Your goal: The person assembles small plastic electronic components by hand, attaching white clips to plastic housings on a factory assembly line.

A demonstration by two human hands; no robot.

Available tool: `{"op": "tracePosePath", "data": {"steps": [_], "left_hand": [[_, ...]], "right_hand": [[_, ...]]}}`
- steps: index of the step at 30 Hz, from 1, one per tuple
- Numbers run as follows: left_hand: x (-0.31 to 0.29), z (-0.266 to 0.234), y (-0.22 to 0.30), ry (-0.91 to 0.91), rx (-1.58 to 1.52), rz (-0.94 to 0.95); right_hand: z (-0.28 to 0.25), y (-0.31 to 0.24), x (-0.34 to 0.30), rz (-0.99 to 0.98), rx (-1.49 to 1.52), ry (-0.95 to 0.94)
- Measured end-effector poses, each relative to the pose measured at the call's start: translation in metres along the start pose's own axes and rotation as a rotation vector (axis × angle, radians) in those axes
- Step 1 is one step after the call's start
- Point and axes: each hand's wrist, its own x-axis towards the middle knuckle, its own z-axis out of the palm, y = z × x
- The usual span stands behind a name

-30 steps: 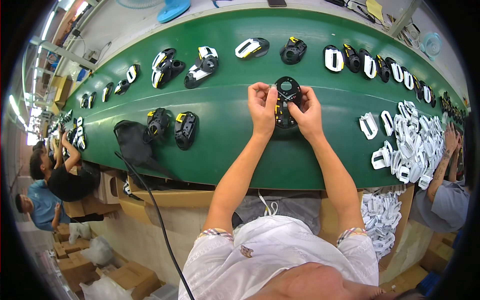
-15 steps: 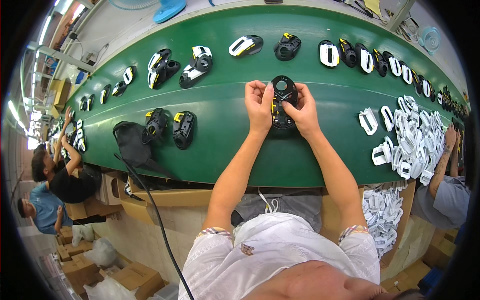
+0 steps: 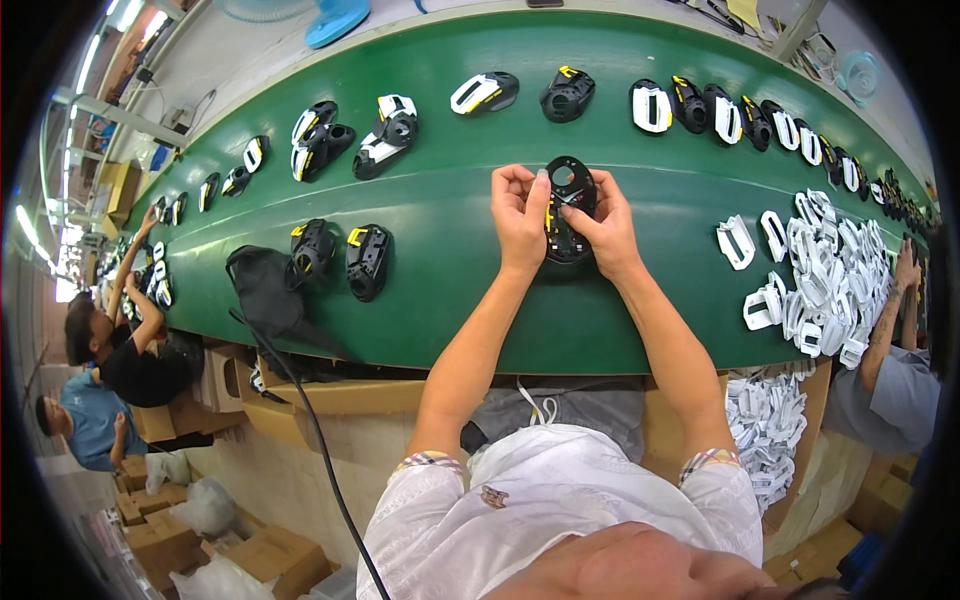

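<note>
A black oval plastic housing [image 3: 569,244] is held upright between my two hands over the green work surface. It has a round hole near its far end and yellow bits along its left side. My left hand [image 3: 521,222] grips the left edge, its thumb lying along the rim. From the right, my right hand [image 3: 604,228] holds the other edge, with the thumb pressed on the inner face. Left of my hands lie two similar black housings with yellow tabs, one [image 3: 367,262] nearer and one [image 3: 313,252] beside a black bag [image 3: 265,287].
White plastic frames [image 3: 835,270] are heaped at the right, with more in a box [image 3: 770,430] below. Assembled black-and-white shells [image 3: 388,138] line the far belt [image 3: 440,145]. A black cable [image 3: 318,440] hangs at the left. Co-workers [image 3: 140,350] sit at both sides.
The far row of shells has shifted slightly left. My hands keep their hold, and the housing has moved a little toward me. The co-worker's raised arm at the left has moved.
</note>
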Motion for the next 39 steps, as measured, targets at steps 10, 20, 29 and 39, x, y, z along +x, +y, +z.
{"op": "tracePosePath", "data": {"steps": [10,20,29,39], "left_hand": [[0.06,-0.048,-0.01,-0.166,0.654,-0.164],[0.088,-0.061,-0.038,-0.427,1.578,0.341],[0.074,-0.014,-0.036,-0.446,1.273,0.336],[0.048,-0.013,-0.043,-0.459,1.145,0.447]], "right_hand": [[-0.011,0.004,0.014,-0.142,-0.388,-0.011],[-0.014,0.015,0.014,-0.176,-0.504,0.004],[-0.026,-0.006,0.009,-0.178,-0.745,-0.108],[-0.156,-0.105,-0.043,0.271,-1.787,0.147]]}}
